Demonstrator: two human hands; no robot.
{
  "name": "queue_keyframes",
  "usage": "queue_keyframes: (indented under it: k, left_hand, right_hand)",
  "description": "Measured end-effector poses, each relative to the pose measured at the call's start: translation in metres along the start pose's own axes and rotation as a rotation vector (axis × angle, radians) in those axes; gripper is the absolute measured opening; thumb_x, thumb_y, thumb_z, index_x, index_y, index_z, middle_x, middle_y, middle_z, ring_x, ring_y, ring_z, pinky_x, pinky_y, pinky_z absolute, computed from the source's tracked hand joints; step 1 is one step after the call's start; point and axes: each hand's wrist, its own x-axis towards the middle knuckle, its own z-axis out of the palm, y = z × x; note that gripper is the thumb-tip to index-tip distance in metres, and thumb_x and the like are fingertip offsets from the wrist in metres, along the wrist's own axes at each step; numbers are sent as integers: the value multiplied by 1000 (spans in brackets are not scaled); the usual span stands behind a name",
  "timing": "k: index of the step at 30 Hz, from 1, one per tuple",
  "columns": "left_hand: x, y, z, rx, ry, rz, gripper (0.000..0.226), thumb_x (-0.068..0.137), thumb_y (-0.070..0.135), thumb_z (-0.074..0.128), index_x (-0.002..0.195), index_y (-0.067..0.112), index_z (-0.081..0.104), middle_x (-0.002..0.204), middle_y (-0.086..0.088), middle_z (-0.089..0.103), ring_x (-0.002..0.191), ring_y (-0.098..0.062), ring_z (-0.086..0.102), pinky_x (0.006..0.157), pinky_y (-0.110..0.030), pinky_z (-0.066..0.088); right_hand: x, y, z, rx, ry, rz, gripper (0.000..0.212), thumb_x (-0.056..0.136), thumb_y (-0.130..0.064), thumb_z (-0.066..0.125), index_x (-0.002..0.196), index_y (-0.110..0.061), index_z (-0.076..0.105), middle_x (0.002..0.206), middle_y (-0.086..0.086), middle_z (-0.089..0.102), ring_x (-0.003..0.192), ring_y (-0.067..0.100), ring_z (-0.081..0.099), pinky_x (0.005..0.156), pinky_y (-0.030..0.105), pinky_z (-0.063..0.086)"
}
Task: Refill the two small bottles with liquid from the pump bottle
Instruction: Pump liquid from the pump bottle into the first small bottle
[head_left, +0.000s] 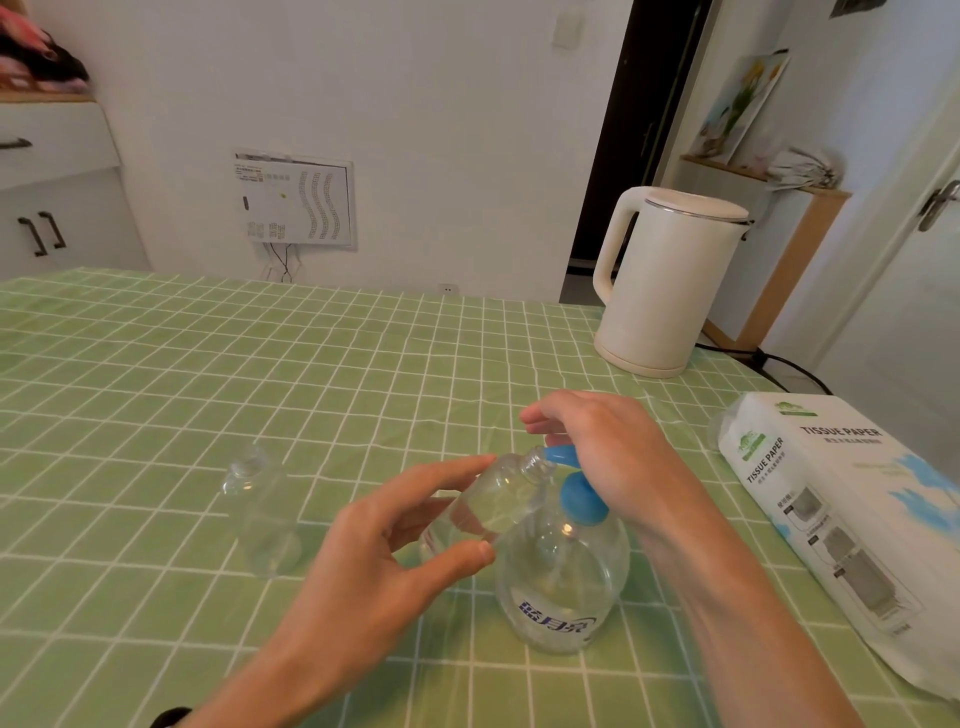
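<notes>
A green checked cloth covers the counter (156, 364). A white kettle (670, 280) stands toward the far right, and a pack of tissue paper (831, 519) lies along the right edge. The wall behind is plain white.

Near the front, the clear pump bottle (561, 587) stands upright. The right hand (608, 457) sits on top of its pump, with its fingers (545, 415) bent down over it. Only the blue spout (558, 454) shows, poking out to the left from under them.

The left hand (374, 561) carries one small bottle (493, 499) clear of the counter, pinched between the thumb below and the fingers (441, 475) above. The other small bottle (262, 514) stands upright and uncapped well to the left, with nothing touching it. We cannot tell how much liquid either small bottle contains, since both are clear.

The relation that matters is between mouth and spout. The held bottle is tilted, with its long axis running from the base at lower left up to the open neck at upper right. That neck meets the spout tip, and we cannot tell whether the tip is just inside the rim or only touching it.

We judge the next move to be a downward press by the right hand, since that hand is already on the pump. The left hand only has to keep the neck in line with the spout. If the tilt loosens or the neck slips left, the stream would likely run down the outside onto the cloth. The standing bottle is nearer the left hand, so we expect that hand to fetch it afterwards.
</notes>
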Motion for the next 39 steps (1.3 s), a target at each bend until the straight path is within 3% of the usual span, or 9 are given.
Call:
queue_keyframes:
  k: [3, 7, 11, 17, 21, 26, 28, 31, 39]
  left_hand:
    - [-1, -1, 0, 10, -18, -17, 58, 81, 8, 85, 127, 41, 72, 126, 16, 75, 116, -8, 73, 106, -25, 52]
    - [-2, 0, 1, -37, -49, -36, 60, 84, -2, 83, 127, 38, 72, 129, 13, 75, 117, -11, 73, 104, -29, 54]
    - [0, 4, 1, -70, -32, -1, 58, 82, 6, 79, 126, 43, 70, 129, 13, 74, 115, -11, 74, 101, -22, 54]
    - [-1, 5, 1, -44, 1, 36, 55, 82, 14, 82, 129, 40, 70, 126, 12, 76, 116, -13, 74, 102, -20, 52]
    - [-1, 3, 2, -32, 17, 38, 53, 82, 20, 84, 132, 32, 71, 127, 11, 76, 117, -18, 73, 105, -27, 53]
    - [-2, 5, 3, -32, 16, 32, 53, 80, 22, 81, 130, 35, 72, 126, 13, 76, 117, -13, 73, 104, -20, 51]
    - [-2, 5, 2, -39, 6, 21, 53, 81, 21, 82, 129, 41, 71, 123, 12, 77, 116, -12, 73, 103, -20, 52]
    - [-2, 5, 2, -40, -3, 0, 54, 83, 21, 85, 128, 44, 69, 126, 14, 76, 118, -11, 72, 106, -32, 53]
    - [1, -1, 0, -121, 59, -69, 53, 84, 14, 77, 127, 44, 68, 127, 7, 74, 117, -19, 73, 107, -50, 53]
  right_hand:
    - [0, 0, -1, 11, -15, 3, 28, 99, -33, 55, 93, -24, 81, 109, 8, 79, 101, 12, 71, 89, 31, 50]
    - [1, 2, -1, 2, -27, -9, 36, 98, -32, 54, 104, -4, 76, 124, 26, 66, 95, 10, 72, 96, 31, 50]
    - [3, 4, -1, 12, -33, 20, 37, 98, -31, 54, 106, -4, 76, 126, 27, 66, 112, 37, 66, 100, 33, 48]
    - [-1, 1, 1, -24, -35, 15, 30, 99, -29, 53, 98, -14, 79, 122, 27, 70, 113, 43, 66, 101, 43, 51]
    - [-1, 0, 4, -5, -31, 22, 27, 100, -25, 52, 101, -28, 80, 113, -8, 77, 113, 13, 68, 100, 36, 49]
    - [-2, 3, 2, 23, 2, 13, 28, 100, -25, 55, 100, -13, 80, 106, 7, 80, 106, 23, 72, 93, 34, 53]
    - [-2, 2, 2, 56, 32, -10, 28, 99, -28, 57, 94, -12, 81, 100, -1, 81, 101, 13, 72, 90, 30, 52]
    - [-1, 1, 2, 102, 24, -16, 25, 98, -29, 60, 87, -22, 81, 94, -13, 80, 99, 4, 71, 87, 28, 51]
    - [1, 2, 1, 133, 3, -15, 24, 98, -29, 60, 91, -22, 83, 97, -13, 81, 88, 1, 75, 87, 28, 52]
